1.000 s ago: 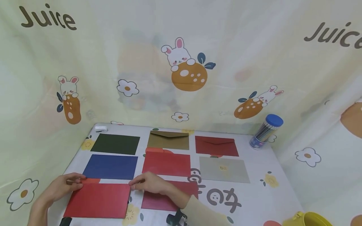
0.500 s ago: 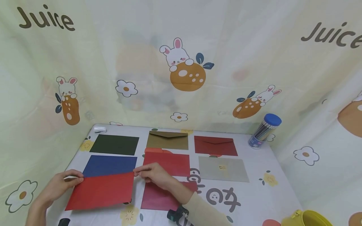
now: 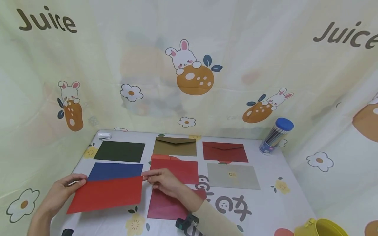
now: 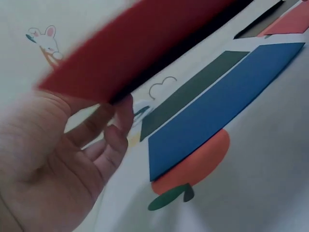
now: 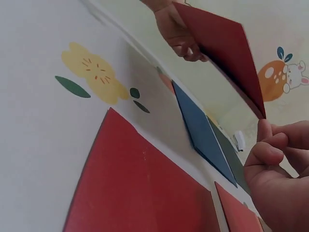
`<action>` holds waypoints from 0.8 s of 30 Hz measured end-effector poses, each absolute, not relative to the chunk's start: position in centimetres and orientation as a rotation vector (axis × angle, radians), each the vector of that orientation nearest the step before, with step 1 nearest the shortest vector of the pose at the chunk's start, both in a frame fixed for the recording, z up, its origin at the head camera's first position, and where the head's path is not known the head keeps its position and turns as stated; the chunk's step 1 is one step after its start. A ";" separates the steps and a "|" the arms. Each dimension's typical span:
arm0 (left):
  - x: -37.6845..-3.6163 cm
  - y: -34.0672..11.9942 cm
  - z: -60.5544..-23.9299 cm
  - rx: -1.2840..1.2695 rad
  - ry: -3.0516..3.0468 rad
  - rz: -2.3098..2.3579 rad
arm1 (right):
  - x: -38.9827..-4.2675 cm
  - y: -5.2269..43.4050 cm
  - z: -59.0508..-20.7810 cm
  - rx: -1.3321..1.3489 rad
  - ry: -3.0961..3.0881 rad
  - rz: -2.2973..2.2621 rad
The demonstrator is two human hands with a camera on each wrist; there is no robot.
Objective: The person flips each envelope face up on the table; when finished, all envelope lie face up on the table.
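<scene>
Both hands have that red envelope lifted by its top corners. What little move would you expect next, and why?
Probably tipping the red envelope further over to turn it. The left hand and right hand pinch its far corners, the far edge is raised over the blue envelope, and the near edge stays low.

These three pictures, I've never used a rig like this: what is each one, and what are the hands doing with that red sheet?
No machine here: a person works with bare hands. The wide picture comes from a head camera; the other two from cameras on each wrist. The left hand and the right hand pinch opposite top corners of a red envelope, lifted clear of the table. Lying flat are a blue envelope, a dark green one, a brown one, more red ones and a grey one. A pencil tube stands at the back right.
</scene>
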State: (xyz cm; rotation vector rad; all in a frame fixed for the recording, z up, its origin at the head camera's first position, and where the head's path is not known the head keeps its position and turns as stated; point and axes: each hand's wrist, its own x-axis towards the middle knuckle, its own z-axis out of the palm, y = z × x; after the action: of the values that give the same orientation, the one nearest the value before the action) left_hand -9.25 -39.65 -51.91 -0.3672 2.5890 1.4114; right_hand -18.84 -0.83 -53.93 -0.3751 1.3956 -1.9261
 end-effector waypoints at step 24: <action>-9.8 -38.0 -52.3 -0.332 2.489 1.640 | -18.3 -0.4 -53.1 -0.943 2.157 -1.771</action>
State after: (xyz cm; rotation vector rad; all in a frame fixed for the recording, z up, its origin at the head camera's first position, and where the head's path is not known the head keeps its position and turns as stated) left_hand -9.80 -37.99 -52.29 -0.3316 2.4893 1.6402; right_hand -18.25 -0.45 -53.08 -0.9430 2.1572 -1.7705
